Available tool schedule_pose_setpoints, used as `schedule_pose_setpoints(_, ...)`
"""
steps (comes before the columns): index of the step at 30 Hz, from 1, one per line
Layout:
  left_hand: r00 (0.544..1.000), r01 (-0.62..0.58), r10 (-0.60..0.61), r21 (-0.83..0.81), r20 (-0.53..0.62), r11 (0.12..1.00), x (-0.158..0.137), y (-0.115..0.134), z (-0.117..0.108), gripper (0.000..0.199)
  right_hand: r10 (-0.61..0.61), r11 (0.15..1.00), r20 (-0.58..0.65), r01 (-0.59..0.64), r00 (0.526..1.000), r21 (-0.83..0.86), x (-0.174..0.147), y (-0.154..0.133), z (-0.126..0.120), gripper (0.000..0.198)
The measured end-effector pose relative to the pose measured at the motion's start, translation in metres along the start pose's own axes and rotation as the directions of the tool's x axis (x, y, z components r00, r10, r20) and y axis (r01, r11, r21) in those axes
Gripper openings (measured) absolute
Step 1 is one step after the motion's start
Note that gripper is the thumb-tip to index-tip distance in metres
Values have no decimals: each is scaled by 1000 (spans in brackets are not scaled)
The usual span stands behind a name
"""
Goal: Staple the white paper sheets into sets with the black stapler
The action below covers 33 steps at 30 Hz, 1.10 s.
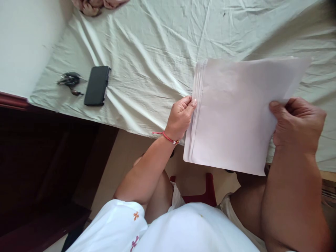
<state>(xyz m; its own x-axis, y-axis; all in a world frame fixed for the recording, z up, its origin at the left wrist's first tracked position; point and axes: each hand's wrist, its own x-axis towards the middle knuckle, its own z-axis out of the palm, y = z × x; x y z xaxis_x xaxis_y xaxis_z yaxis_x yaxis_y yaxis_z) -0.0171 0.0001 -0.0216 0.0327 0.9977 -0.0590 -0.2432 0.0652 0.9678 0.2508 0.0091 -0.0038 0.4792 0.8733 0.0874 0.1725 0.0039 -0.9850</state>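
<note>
A stack of white paper sheets (233,112) is held up over the front edge of the bed, its sheets fanned slightly at the left side. My left hand (181,117) pinches that left edge between thumb and fingers; a red string bracelet (169,138) circles the wrist. At the opposite side, my right hand (298,124) grips the stack with its thumb on top. The fingers of both hands are partly hidden, the right ones behind the paper. The top sheet looks blank.
A black phone (97,85) lies on the pale green bedsheet (147,70), beside a dark bunch resembling keys or a cable (70,81). Crumpled pinkish cloth (96,5) sits at the far left. Dark red furniture (39,157) stands left; a red stool (203,194) is beneath me.
</note>
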Motion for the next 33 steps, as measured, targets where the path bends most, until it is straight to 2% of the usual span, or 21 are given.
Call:
schedule_pose_setpoints(6, 999, 24, -24, -10, -39, 1000, -1, 3, 2, 20, 3, 1000, -46, -4, 999, -4, 1, -3, 2, 14)
schedule_pose_setpoints(15, 987, 93, -101, -65, -128, 994, 0, 4, -4, 9, -20, 1000, -126, 20, 992, -2, 6, 4, -3, 13)
schedule_pose_setpoints(25, 988, 62, -72, -75, -140, 995, 0, 1, -3, 12, -13, 1000, -91, 15, 996, 21, 4, 0, 0, 13)
schedule_pose_setpoints(33, 995, 23, -24, -13, -102, 1000, -3, 5, 0, 17, -1, 1000, -102, 3, 995, 16, 2, -4, 3, 13)
